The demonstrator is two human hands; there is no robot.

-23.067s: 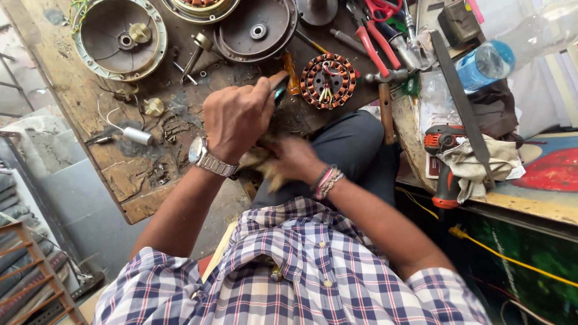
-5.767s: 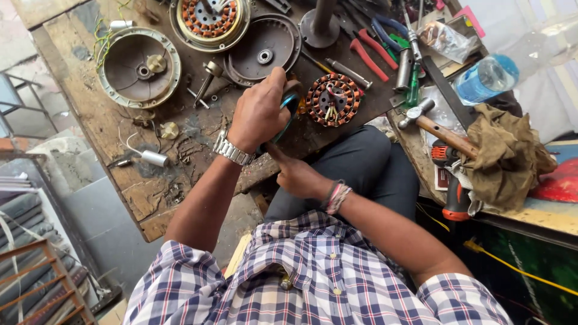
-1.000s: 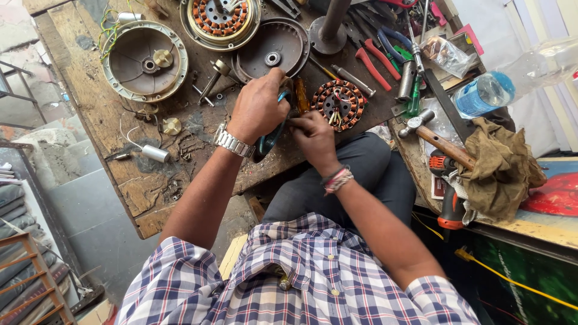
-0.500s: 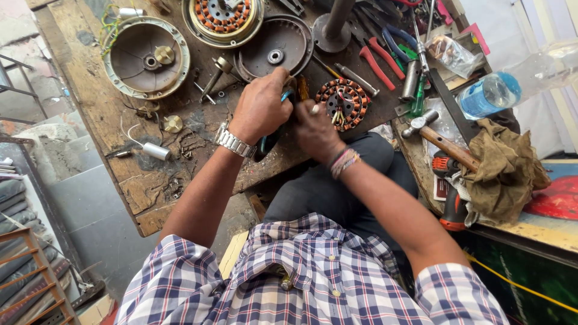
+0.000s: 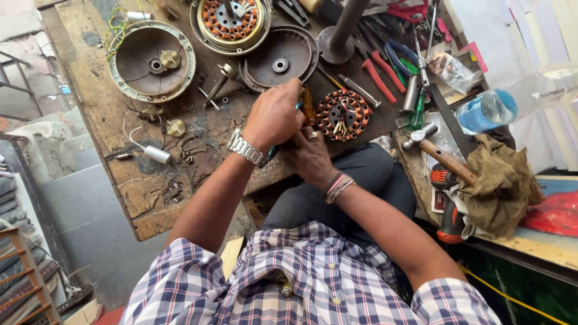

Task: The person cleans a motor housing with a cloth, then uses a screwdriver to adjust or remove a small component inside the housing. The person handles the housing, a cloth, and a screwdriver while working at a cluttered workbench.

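Since a moment ago, our right hand (image 5: pixel 310 157) has drawn back from the copper-wound stator (image 5: pixel 343 114) lying on the bench (image 5: pixel 150 192); our left hand (image 5: pixel 274 117) grips a teal-handled tool (image 5: pixel 271 153), right fingers curled beside it.

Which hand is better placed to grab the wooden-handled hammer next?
Right, probably. The hammer lies on the side bench beyond the right hand, on that arm's own side. The left hand is closed around a teal-handled tool and would have to cross over.
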